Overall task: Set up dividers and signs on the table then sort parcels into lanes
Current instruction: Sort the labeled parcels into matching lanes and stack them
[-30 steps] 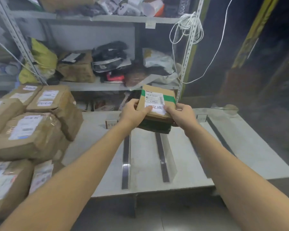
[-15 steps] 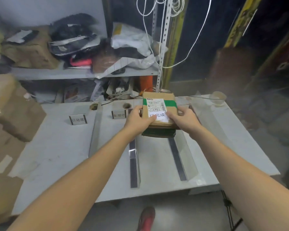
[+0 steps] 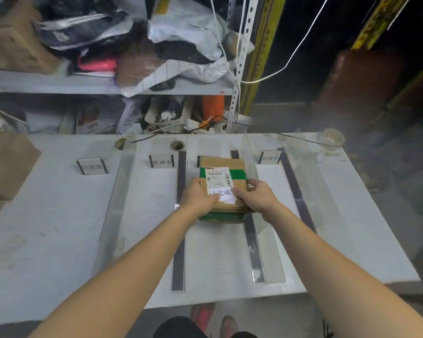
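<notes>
A brown cardboard parcel [image 3: 232,167] with green tape and a white label lies on a green-edged parcel [image 3: 221,217] in the third lane of the white table [image 3: 59,215]. My left hand [image 3: 198,197] grips its left near edge. My right hand [image 3: 257,196] holds the right near corner, thumb on the label. Clear dividers with dark bases [image 3: 178,215] [image 3: 253,240] [image 3: 296,189] split the table into lanes. Small signs [image 3: 92,166] [image 3: 162,161] [image 3: 269,157] stand at the lanes' far ends; the third lane's sign is mostly hidden behind the parcel.
Brown parcels [image 3: 5,164] are stacked at the table's left edge. A metal shelf [image 3: 83,84] behind the table holds bags and packages. A white cord [image 3: 291,59] hangs by the shelf post. A clear cup [image 3: 331,140] sits at the far right corner. My shoes [image 3: 203,315] show below.
The view has tilted down and shifted right. Both hands have lowered the parcel onto the green-edged one in the third lane.
</notes>
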The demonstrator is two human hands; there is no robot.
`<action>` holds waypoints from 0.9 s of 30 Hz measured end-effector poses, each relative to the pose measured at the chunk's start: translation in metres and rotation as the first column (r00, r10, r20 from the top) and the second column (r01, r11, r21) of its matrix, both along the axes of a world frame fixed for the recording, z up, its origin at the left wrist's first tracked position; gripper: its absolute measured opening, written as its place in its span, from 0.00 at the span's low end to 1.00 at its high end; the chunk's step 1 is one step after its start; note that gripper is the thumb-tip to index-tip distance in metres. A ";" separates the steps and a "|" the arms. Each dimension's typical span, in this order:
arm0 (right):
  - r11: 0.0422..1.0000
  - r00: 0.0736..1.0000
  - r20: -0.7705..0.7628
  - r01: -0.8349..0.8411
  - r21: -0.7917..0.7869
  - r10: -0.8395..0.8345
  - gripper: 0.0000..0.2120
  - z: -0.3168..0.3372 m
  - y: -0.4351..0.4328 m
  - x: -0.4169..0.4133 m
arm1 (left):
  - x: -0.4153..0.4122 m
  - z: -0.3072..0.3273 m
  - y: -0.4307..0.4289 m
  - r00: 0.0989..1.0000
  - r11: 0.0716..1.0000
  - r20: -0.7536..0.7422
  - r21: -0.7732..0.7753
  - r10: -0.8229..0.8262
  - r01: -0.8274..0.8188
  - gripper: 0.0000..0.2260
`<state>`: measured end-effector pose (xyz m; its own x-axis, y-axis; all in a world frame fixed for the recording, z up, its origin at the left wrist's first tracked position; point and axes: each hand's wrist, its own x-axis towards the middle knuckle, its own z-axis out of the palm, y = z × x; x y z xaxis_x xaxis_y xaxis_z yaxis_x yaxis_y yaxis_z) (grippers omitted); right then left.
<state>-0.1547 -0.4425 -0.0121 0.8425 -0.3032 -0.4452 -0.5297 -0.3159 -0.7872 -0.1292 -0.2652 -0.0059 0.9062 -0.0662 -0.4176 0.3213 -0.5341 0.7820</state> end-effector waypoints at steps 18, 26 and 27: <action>0.971 0.987 -0.097 -0.147 -0.187 0.130 0.23 -0.028 0.003 -0.001 | -0.020 -0.040 -0.018 0.987 0.987 0.028 -0.005 0.160 -0.160 0.26; 0.930 0.957 0.080 -0.249 -0.271 0.280 0.31 0.028 -0.001 -0.007 | -0.019 0.025 0.004 0.971 0.983 0.167 -0.089 0.173 -0.160 0.34; 0.914 0.940 0.117 -0.276 -0.296 0.322 0.32 0.037 0.003 -0.006 | -0.022 0.037 0.013 0.960 0.979 0.200 -0.094 0.194 -0.179 0.33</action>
